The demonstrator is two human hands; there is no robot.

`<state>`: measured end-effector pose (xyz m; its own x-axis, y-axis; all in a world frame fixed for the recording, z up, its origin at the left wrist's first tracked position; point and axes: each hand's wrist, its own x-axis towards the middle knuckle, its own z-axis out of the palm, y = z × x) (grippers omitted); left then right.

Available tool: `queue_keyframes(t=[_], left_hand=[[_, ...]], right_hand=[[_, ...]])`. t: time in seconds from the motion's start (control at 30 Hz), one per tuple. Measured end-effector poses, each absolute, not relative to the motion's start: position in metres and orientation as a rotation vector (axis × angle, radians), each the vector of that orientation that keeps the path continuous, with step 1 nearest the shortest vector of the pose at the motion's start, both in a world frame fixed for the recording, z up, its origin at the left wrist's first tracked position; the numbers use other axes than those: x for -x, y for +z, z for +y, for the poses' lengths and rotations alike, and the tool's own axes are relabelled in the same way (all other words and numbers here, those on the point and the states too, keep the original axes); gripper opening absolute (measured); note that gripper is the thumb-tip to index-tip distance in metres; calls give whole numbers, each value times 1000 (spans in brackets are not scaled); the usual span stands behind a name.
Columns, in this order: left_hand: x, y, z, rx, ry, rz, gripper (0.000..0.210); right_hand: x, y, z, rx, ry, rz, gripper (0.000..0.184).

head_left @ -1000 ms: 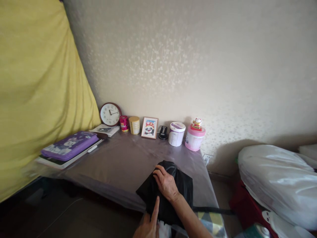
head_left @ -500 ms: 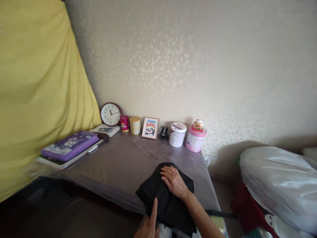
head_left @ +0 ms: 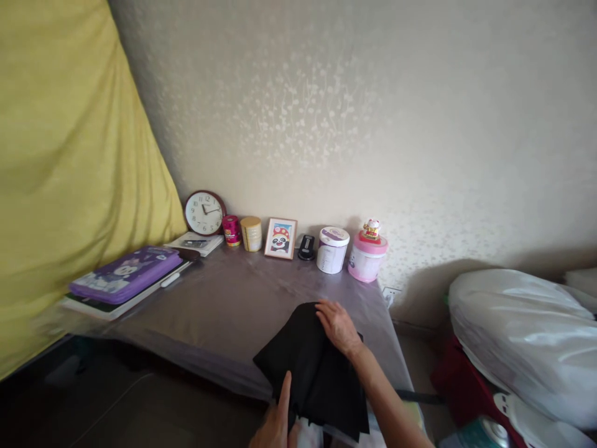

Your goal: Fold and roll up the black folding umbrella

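A black folding umbrella (head_left: 303,367), its canopy loose and bunched in pleats, lies over the near right part of the covered table (head_left: 219,311). My left hand (head_left: 275,420) grips its lower end at the bottom edge of the view, with the index finger stretched up along the fabric; the handle is mostly hidden. On the upper right of the canopy rests my right hand (head_left: 339,326), fingers bent over the cloth near its top. Something whitish shows beneath the canopy, too covered to name.
Along the wall stand a clock (head_left: 205,213), a pink can (head_left: 231,231), a yellow-lidded jar (head_left: 252,235), a panda picture frame (head_left: 280,238), a white tub (head_left: 333,251) and a pink tub (head_left: 367,258). A purple case (head_left: 125,274) lies left. Right is a large plastic-wrapped bundle (head_left: 522,336).
My right hand has shifted slightly right and up over the canopy, towards its upper right edge. My left hand keeps its hold. The view has moved a little.
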<state>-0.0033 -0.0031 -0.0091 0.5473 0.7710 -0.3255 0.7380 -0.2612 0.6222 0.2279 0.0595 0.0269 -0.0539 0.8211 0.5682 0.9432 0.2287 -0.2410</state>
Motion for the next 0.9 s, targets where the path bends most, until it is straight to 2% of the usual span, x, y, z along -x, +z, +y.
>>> queue_keyframes(t=[0.27, 0.5, 0.9], left_hand=[[13, -15, -2, -2107, 196, 1042, 64], [15, -16, -5, -2109, 200, 1069, 64], [15, -13, -4, -2074, 177, 1066, 63]], right_hand=[[-281, 32, -14, 1677, -150, -1677, 23], [-273, 15, -72, 1750, -79, -1811, 27], [-255, -6, -88, 1751, -39, -1999, 36]])
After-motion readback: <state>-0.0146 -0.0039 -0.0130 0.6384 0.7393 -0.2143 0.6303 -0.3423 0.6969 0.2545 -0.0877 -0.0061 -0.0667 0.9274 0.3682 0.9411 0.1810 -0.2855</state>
